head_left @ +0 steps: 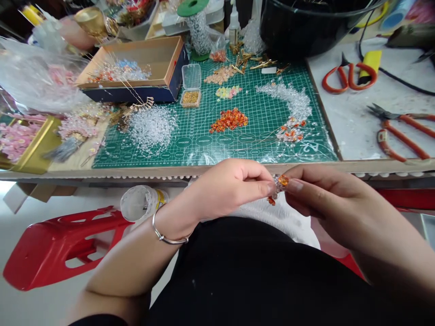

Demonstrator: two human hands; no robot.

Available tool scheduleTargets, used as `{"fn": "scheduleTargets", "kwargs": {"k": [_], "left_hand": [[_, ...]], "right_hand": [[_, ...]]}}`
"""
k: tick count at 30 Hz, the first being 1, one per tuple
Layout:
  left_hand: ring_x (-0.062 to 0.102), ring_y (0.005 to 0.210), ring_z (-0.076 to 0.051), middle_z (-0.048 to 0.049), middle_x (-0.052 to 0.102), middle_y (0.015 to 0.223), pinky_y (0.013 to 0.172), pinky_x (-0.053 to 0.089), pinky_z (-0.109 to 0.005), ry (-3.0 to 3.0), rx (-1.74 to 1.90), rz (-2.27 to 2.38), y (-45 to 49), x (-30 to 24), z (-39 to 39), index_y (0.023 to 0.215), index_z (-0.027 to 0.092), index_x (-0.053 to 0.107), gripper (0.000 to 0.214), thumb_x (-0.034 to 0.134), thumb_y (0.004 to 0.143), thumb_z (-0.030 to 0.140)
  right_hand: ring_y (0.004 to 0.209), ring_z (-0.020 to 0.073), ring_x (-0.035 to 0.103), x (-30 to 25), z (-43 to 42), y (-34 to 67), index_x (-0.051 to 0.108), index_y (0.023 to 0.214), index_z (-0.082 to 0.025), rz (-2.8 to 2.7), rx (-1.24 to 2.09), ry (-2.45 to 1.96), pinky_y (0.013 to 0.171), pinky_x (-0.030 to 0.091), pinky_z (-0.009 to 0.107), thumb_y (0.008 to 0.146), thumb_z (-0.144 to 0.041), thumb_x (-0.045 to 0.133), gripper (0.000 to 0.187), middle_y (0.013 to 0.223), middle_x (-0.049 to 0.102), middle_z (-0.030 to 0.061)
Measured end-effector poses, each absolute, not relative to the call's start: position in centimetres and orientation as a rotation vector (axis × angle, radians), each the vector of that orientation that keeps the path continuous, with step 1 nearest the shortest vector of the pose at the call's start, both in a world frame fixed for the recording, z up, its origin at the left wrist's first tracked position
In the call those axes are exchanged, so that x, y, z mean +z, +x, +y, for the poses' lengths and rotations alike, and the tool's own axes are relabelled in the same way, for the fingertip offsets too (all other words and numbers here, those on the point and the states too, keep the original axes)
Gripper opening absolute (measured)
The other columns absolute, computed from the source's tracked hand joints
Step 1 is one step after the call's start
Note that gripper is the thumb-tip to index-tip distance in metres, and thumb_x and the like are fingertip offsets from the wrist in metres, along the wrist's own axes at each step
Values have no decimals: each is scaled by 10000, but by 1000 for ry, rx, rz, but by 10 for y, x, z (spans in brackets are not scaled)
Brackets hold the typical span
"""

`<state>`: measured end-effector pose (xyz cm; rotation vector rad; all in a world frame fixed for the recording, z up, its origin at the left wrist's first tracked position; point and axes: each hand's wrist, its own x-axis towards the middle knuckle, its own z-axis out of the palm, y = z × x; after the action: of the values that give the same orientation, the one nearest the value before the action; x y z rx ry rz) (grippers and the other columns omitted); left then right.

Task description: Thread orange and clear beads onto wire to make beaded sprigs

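My left hand and my right hand meet in front of the table edge, over my lap. Between their pinched fingertips is a small spray of orange and clear beads. Both thumbs press against it, and an orange bead hangs just below. Any wire in it is hidden by my fingers. On the green cutting mat beyond lie a pile of orange beads, a heap of clear beads and a curved row of clear beaded sprigs with orange ones at its near end.
Cutters and pliers with orange handles lie at the right. An open box, a lidded case of gold beads and a spool stand farther back. Below the table are a red stool and a white bucket.
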<state>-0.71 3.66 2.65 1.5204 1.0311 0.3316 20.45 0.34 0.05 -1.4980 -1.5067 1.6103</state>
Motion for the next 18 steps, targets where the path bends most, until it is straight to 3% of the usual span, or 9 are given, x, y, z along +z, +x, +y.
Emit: {"fn": "scheduleTargets", "kwargs": {"k": [4, 14, 18], "left_hand": [[456, 551, -89, 50, 546, 606, 503, 315, -244, 1725, 286, 1151, -4, 33, 33, 739, 199, 681, 182, 582, 877, 265], [404, 492, -82, 61, 537, 548, 466, 300, -236, 1961, 279, 1248, -2, 34, 28, 602, 197, 593, 178, 592, 780, 184], [422, 490, -89, 66, 530, 524, 453, 287, -239, 2031, 268, 1266, -1, 35, 26, 612, 210, 626, 169, 597, 777, 186]], "right_hand": [[595, 147, 472, 1, 10, 210, 700, 871, -256, -1662, 1640, -1576, 526, 366, 279, 880, -708, 567, 471, 668, 561, -9], [537, 127, 446, 7, -1, 199, 747, 871, -236, -1710, 1605, -1503, 473, 343, 263, 888, -624, 615, 410, 645, 591, 2], [649, 157, 578, 4, -4, 200, 737, 914, -256, -1813, 1513, -1463, 566, 426, 271, 944, -544, 578, 330, 748, 689, 21]]}}
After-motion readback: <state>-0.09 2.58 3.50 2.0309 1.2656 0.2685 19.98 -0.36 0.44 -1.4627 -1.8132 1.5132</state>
